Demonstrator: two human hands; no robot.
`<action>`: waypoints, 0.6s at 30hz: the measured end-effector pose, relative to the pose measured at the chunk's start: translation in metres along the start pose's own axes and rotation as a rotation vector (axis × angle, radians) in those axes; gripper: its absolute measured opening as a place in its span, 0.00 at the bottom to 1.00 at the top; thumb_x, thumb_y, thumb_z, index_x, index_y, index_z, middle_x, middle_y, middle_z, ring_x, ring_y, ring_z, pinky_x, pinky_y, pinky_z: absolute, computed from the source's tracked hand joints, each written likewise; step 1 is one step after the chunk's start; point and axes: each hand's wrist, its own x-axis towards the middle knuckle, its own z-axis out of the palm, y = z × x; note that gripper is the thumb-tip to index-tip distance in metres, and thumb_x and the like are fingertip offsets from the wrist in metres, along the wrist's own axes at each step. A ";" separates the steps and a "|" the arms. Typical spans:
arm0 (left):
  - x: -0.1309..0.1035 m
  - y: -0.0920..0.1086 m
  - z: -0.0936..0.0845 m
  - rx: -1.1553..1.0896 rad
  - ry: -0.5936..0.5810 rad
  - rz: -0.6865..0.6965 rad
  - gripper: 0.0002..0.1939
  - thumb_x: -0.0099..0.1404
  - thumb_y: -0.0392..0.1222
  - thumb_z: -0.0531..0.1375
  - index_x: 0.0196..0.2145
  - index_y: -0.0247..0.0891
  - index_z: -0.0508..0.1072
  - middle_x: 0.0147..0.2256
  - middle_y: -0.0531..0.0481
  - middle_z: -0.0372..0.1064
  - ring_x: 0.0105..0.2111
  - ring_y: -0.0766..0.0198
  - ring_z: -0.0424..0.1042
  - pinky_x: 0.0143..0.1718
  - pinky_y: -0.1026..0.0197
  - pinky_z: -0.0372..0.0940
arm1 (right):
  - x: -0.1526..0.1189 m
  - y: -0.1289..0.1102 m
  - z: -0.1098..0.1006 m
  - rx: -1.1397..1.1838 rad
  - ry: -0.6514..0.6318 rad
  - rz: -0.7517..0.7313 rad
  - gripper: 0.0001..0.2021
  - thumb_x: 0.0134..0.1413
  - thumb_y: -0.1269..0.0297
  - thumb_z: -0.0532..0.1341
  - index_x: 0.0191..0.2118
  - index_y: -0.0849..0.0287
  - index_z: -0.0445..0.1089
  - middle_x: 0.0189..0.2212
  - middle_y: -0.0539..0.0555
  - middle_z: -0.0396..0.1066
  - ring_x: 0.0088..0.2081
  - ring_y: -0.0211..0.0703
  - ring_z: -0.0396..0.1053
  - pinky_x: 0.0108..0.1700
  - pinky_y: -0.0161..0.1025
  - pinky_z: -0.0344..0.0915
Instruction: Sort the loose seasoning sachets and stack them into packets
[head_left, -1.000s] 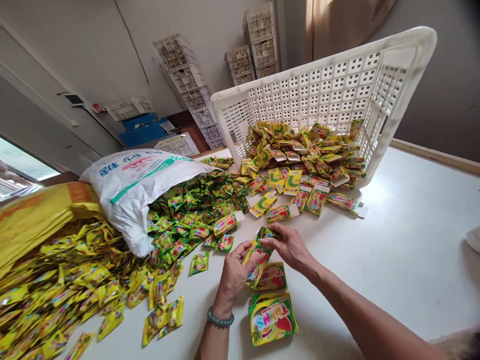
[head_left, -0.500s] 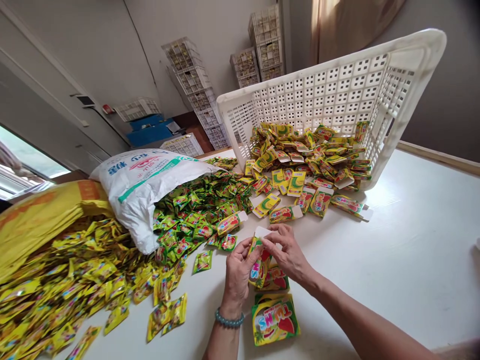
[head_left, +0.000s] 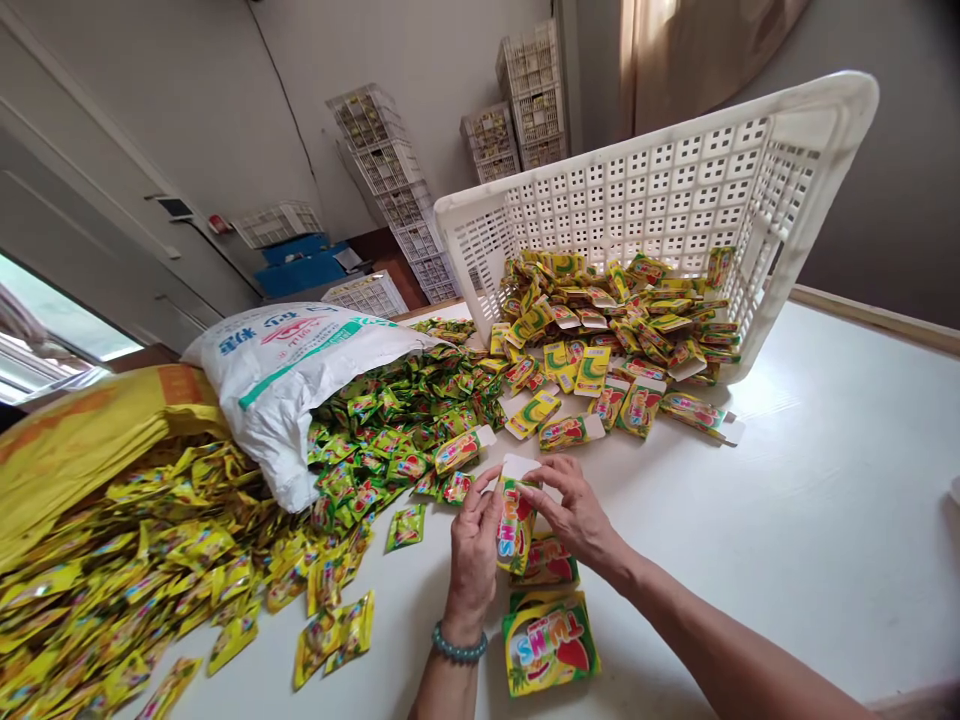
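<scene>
Between my two hands is a small yellow and green candy box (head_left: 514, 530) with its white end flap standing open at the top. My left hand (head_left: 474, 545), a beaded bracelet on its wrist, is closed on the box's left side. The fingers of my right hand (head_left: 574, 505) pinch the upper right edge by the flap. Just below lie larger printed boxes: one (head_left: 551, 645) shows whole near me, and another (head_left: 546, 562) is partly covered by the held box and my right hand. A single green sachet (head_left: 406, 527) lies left of my left hand.
A tipped white crate (head_left: 630, 190) spills small boxes (head_left: 592, 370) across the table (head_left: 840, 500). At left, a white sack (head_left: 300, 350) pours out green sachets (head_left: 390, 430); a yellow sack (head_left: 112, 420) has yellow sachets (head_left: 135, 580) before it. Crates (head_left: 397, 190) stand stacked behind.
The held box has turned slightly to face me more, its open flap now showing wider. Both hands keep hold of it in nearly the same place.
</scene>
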 end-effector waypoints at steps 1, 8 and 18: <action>-0.001 0.000 0.000 0.000 -0.040 -0.008 0.21 0.60 0.50 0.63 0.50 0.40 0.72 0.46 0.44 0.75 0.45 0.57 0.74 0.45 0.60 0.68 | 0.000 0.000 0.000 -0.013 -0.020 -0.008 0.14 0.60 0.51 0.58 0.34 0.54 0.76 0.38 0.55 0.71 0.46 0.49 0.61 0.50 0.45 0.59; -0.004 0.003 0.007 -0.035 -0.152 -0.073 0.25 0.57 0.44 0.67 0.52 0.42 0.68 0.51 0.44 0.72 0.53 0.55 0.69 0.52 0.58 0.65 | -0.001 0.000 0.001 0.162 -0.038 0.097 0.14 0.59 0.51 0.57 0.37 0.56 0.71 0.31 0.52 0.68 0.36 0.43 0.65 0.39 0.39 0.63; -0.006 0.008 0.000 -0.195 -0.161 -0.166 0.24 0.56 0.44 0.67 0.49 0.44 0.66 0.43 0.48 0.74 0.44 0.58 0.74 0.46 0.59 0.68 | -0.004 -0.006 0.004 0.307 -0.112 0.106 0.17 0.59 0.52 0.57 0.28 0.59 0.71 0.28 0.51 0.68 0.32 0.40 0.66 0.37 0.36 0.64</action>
